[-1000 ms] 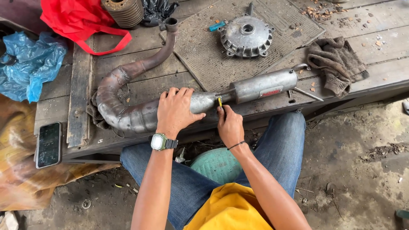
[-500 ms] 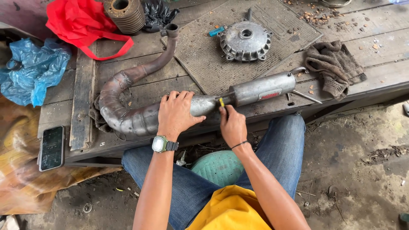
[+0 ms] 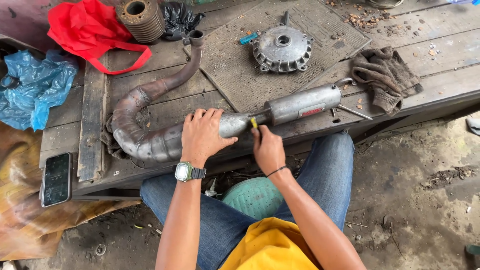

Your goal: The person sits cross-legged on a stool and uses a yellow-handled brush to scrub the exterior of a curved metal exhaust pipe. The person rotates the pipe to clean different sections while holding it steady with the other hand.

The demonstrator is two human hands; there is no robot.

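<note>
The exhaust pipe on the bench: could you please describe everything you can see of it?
The exhaust pipe is dull grey metal, rust-stained, lying flat on the wooden bench. A thin curved neck runs up to an open flange; the fat belly narrows into a cylindrical silencer at the right. The left hand presses on its middle; the right hand holds a small yellow tool at the joint.

One view only, from a camera worn on the person's head, looking steeply down and slightly forward over the lap. It sits close above the wooden desk (image 3: 415,50), whose near edge crosses the middle of the frame. Beyond that edge the desk fills the upper half; nearer than it lie the knees and the dirt floor (image 3: 425,210). The far side of the desk is cut off.
</note>
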